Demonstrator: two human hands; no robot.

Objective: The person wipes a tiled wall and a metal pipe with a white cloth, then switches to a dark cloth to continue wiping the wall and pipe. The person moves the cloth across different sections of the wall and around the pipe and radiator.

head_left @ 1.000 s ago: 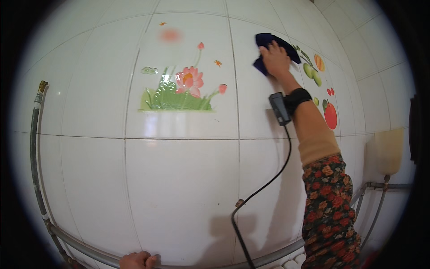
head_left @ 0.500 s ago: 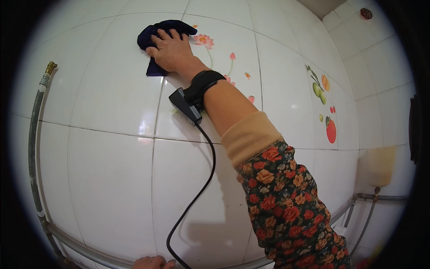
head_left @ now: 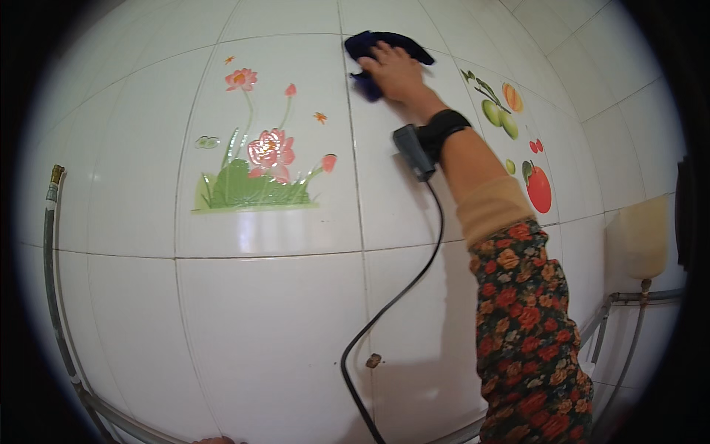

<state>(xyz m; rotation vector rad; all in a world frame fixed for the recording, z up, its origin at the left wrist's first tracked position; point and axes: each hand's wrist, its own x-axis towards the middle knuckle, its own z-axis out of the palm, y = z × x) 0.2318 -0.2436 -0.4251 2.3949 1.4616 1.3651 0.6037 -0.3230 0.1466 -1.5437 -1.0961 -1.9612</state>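
Observation:
My right hand [head_left: 397,74] presses a dark navy cloth [head_left: 364,46] against the white tiled wall [head_left: 270,318], high up and right of centre. Its fingers lie over the cloth, which bunches above the hand and hangs down on the left side. A black strap with a small grey device [head_left: 414,152] circles the right wrist, and a black cable [head_left: 392,302] runs down from it. Only a sliver of my left hand [head_left: 212,441] shows at the lower edge, near the pipe; its fingers are hidden.
Pink lotus decals [head_left: 271,152] are left of the cloth; fruit decals [head_left: 538,189] are to the right. A grey pipe with a brass end [head_left: 52,214] rises at the left. A yellowish container [head_left: 642,240] hangs at the right above pipes [head_left: 647,297]. A small fitting [head_left: 373,360] protrudes from the wall.
My right hand has carried the cloth rightward along the wall, off the lotus decals, which now show fully. The view has shifted, and less of my left hand is seen.

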